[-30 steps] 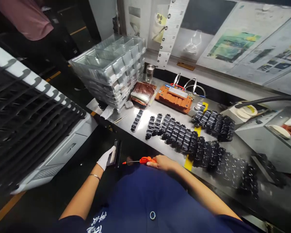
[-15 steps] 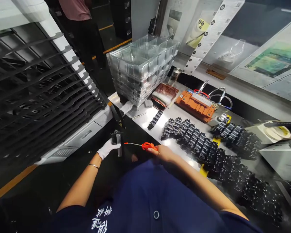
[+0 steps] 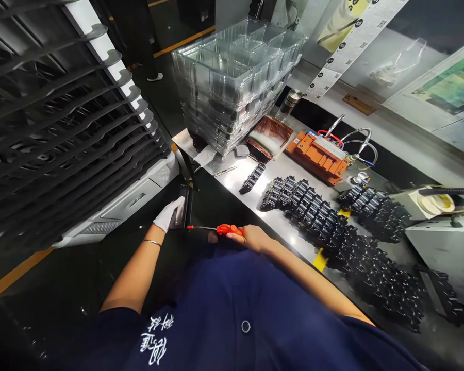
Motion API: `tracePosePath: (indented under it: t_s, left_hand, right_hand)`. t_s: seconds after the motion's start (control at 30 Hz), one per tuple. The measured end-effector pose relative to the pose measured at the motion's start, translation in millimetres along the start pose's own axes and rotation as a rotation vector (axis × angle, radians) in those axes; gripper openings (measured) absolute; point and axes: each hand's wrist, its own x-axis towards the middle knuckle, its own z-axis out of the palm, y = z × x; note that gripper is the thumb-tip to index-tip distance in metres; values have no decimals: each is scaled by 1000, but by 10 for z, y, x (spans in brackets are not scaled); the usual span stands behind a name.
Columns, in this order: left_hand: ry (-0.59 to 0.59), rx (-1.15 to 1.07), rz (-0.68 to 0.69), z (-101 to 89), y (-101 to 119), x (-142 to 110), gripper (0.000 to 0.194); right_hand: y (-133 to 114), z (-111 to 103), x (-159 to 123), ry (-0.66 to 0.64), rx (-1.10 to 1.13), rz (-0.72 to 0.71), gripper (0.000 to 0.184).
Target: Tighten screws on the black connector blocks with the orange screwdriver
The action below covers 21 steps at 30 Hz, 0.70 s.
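My left hand, in a white glove, grips a dark rectangular part with a shiny metal face over the dark floor left of the bench. My bare right hand is wrapped round the handle of an orange air blow gun. Its thin metal nozzle points left, and the orange tip lies right beside the part's lower edge; whether they touch I cannot tell. The glove hides some of the part.
Rows of black ribbed parts cover much of the metal bench. An orange fixture with hoses sits behind them. Stacked clear plastic trays stand at the bench's far end. To the left rises a large white-and-black slatted machine.
The part in my left hand has turned, so its shiny face shows differently. My right hand and the blow gun have shifted slightly left. The camera view has tilted down somewhat.
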Motion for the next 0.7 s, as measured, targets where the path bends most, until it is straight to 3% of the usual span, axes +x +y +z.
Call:
tracePosePath:
  t_s: [0.17, 0.3, 0.43, 0.6, 0.7]
  left_hand:
    - [146, 217, 203, 140, 89, 88, 59]
    - [165, 235, 268, 193, 60, 169, 54]
    - [131, 284, 291, 211, 44, 134, 54]
    - [-18, 318, 268, 190, 34, -49, 67]
    - [-29, 364, 254, 221, 5, -138, 67]
  right_hand:
    - [-170, 50, 61, 54, -119, 55, 72]
    - [-210, 85, 105, 45, -145, 60, 76]
    - [-188, 100, 119, 79, -140, 104, 76]
    - [-64, 47, 125, 180, -76, 239, 74]
    - [18, 29, 126, 196, -47, 268, 74]
